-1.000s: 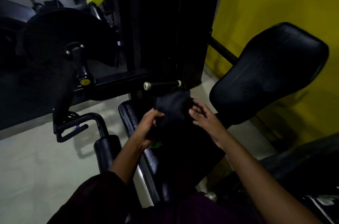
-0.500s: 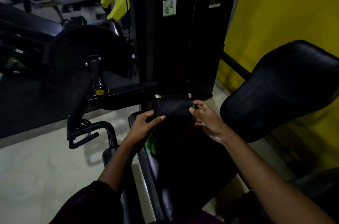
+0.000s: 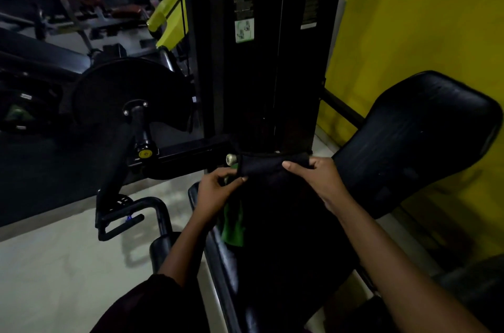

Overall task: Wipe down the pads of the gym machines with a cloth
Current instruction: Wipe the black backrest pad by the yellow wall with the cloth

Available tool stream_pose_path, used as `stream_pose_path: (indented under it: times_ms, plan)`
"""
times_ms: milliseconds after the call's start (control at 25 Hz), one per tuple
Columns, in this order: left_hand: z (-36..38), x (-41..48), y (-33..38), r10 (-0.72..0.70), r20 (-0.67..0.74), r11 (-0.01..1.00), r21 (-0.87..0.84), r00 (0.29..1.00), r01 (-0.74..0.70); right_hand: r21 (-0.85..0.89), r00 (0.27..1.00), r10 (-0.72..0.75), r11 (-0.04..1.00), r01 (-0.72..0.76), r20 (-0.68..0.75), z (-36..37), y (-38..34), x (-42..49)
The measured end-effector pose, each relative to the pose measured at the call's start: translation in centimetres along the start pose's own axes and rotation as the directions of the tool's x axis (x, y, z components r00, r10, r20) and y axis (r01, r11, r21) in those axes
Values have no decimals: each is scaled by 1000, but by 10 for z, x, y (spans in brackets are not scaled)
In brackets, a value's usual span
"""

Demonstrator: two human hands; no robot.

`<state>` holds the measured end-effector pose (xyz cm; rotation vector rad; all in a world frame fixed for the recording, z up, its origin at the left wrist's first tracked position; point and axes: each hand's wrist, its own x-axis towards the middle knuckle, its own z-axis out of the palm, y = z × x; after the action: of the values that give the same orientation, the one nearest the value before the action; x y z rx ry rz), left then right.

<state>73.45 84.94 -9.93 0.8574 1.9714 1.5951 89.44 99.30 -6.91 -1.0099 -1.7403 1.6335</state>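
A dark cloth (image 3: pixel 268 165) is stretched flat between both hands, just above the black seat pad (image 3: pixel 286 250) of a leg machine. My left hand (image 3: pixel 215 193) pinches its left end and my right hand (image 3: pixel 320 180) pinches its right end. The cloth hangs in front of a short metal handle bar (image 3: pixel 231 159). A green thing (image 3: pixel 233 226), maybe a second cloth, lies on the seat pad under my left wrist. The black back pad (image 3: pixel 420 139) tilts up to the right of my hands.
The machine's black weight-stack column (image 3: pixel 267 59) stands straight ahead, a yellow wall (image 3: pixel 422 18) to its right. A round black cam plate (image 3: pixel 128 95) and lever arm sit left. A roller pad and bent bar (image 3: pixel 161 226) stand on the pale floor (image 3: pixel 54 264).
Both hands lifted the bunched cloth off the seat pad and pulled it out wide and flat between them. The view tilted upward.
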Motion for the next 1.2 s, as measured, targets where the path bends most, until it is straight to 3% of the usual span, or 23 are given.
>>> stream_pose_path:
  times_ms: [80, 160, 240, 320, 400, 480, 520, 600, 680, 800, 880, 960, 1080, 1200]
  plan:
    - [-1, 8, 26, 88, 4, 986, -145, 996, -86, 122, 996, -94, 988, 93, 8, -7, -29, 8]
    - [7, 19, 33, 137, 115, 979, -164, 984, -117, 199, 982, -126, 975, 96, 142, -18, -40, 21]
    - [26, 20, 18, 70, 210, 997, -36, 975, -63, -50, 957, -13, 998, 29, 291, -20, -19, 24]
    - [43, 20, 8, -16, 220, 998, -55, 975, 29, -179, 976, 70, 983, -32, 207, -20, 8, 25]
    - [47, 27, 14, -74, 215, 984, -141, 974, 106, -10, 987, 155, 988, -155, 30, -23, 10, 25]
    - [45, 39, 22, -78, 238, 959, -249, 968, 138, 417, 966, 229, 872, -258, 121, -30, 4, 27]
    - [45, 40, 22, -73, 276, 959, -244, 958, 143, 503, 950, 232, 808, -307, 208, -33, 5, 24]
    - [52, 32, 12, -64, 352, 992, -76, 934, 97, 290, 910, 326, 872, -394, 256, -32, 21, 9]
    - [61, 26, -4, -111, 324, 992, 98, 940, 83, 35, 915, 388, 919, -394, 115, -31, 41, -3]
    - [64, 28, -11, -119, 269, 984, 159, 956, 78, 25, 936, 348, 937, -347, -54, -38, 47, 2]
    - [62, 31, -9, -39, 244, 965, 259, 969, -27, -113, 956, 272, 952, -284, -110, -44, 41, 8]
    - [60, 30, -7, 38, 210, 906, 404, 977, -122, -267, 968, 238, 930, -251, -80, -49, 33, 9]
    - [57, 35, -12, 54, 203, 809, 565, 978, -162, -283, 970, 236, 936, -210, 62, -55, 21, 3]
    - [50, 36, -5, 51, 334, 850, 480, 941, -217, -354, 996, 93, 931, -87, 1, -60, 10, 3]
